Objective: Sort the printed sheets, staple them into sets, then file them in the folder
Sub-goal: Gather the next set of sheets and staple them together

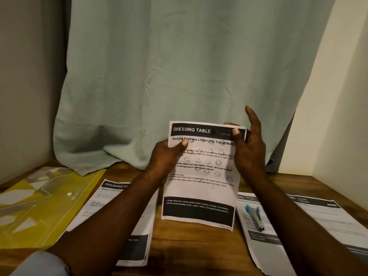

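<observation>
White printed sheet (201, 190) held up over the wooden table (199, 248).
Left hand (165, 156) pinches its edge; right hand (249, 150) pinches its top corner.

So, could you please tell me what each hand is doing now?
Left hand: holds the Dressing Table sheet by its left edge.
Right hand: pinches its top right corner.

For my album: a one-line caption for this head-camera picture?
Left hand and right hand hold a printed sheet above a table bearing other sheets, stapler and yellow folder.
</observation>
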